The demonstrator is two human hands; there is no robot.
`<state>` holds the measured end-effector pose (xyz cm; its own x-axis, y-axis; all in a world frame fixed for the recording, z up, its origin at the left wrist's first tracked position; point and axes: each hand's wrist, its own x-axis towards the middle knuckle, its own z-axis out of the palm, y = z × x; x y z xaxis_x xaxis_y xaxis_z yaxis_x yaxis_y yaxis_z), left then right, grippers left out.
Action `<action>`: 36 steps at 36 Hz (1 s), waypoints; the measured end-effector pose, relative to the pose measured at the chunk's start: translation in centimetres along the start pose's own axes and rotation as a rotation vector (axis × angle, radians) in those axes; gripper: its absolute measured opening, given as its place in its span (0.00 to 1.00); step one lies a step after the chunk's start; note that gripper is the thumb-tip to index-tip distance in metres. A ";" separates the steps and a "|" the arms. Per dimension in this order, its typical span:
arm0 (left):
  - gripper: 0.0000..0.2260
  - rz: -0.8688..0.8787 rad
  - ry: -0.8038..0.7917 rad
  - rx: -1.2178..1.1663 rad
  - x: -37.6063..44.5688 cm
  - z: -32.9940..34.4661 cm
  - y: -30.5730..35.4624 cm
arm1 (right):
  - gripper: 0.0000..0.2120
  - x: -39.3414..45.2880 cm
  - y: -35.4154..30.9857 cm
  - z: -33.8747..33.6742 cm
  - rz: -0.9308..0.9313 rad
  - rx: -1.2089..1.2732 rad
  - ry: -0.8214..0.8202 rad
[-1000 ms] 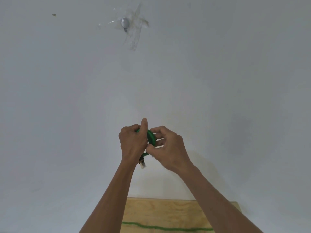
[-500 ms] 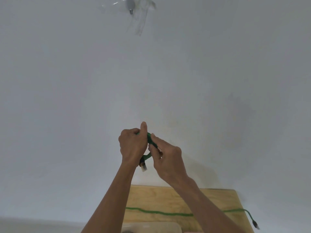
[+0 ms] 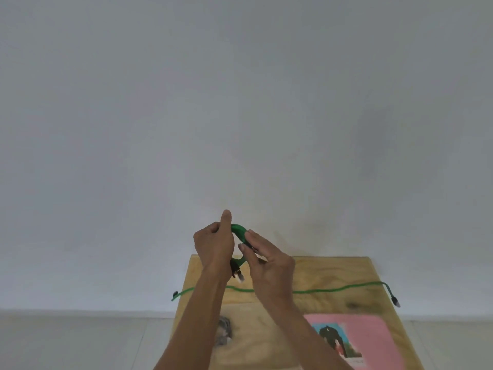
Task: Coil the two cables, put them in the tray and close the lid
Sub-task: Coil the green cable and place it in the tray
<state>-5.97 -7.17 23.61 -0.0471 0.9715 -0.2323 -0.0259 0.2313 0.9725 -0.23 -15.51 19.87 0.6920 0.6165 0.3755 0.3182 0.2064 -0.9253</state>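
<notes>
Far left of the desk [image 3: 333, 268]: one plug of the loose green cable [image 3: 314, 290] hung just past the left edge. Ran as a nearly straight line across the wood from there, long axis left to right, passing behind both forearms and drooping off the right edge with its other plug.

Next, left hand [image 3: 213, 245]: raised above the desk's far edge, fingers curled round the coiled green cable [image 3: 239, 231], thumb standing straight up beside it. Held the bundle as a tight upright loop, top arc showing above the fist, a plug end dangling below the wrist.

Right hand [image 3: 266, 260]: just beside the left, fingertips pinching the right flank of the same coil, the other fingers loosely extended. Both grips therefore closed on one bundle, held up off the wood.

Below the left forearm: pale translucent tray [image 3: 256, 340], hard to make out, with something grey inside. Further right, near the right forearm: pink sheet [image 3: 373, 340] with a printed picture, possibly the lid, though impossible to confirm.

Key relation, as a judgement: tray lay straight down and toward the body from the held coil, nearer the left hand, so probably lowered there by that hand. Second cable not yet coiled.
</notes>
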 end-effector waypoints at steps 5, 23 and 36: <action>0.26 -0.066 -0.053 0.035 0.1 -2.5 -2.9 | 0.15 -3.3 1.9 1.0 -0.021 -0.116 0.013; 0.21 -0.180 -0.177 0.081 -0.6 -7.1 -14.7 | 0.14 -11.0 7.9 1.0 0.255 -0.302 0.010; 0.24 0.341 -0.191 0.836 1.1 -11.2 -25.8 | 0.13 -12.0 15.8 -1.2 0.505 -0.436 -0.053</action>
<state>-16.58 -12.61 -1.87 0.2477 0.9688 0.0024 0.6925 -0.1788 0.6989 -2.69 -20.57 0.80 0.7952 0.5959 -0.1117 0.2038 -0.4363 -0.8764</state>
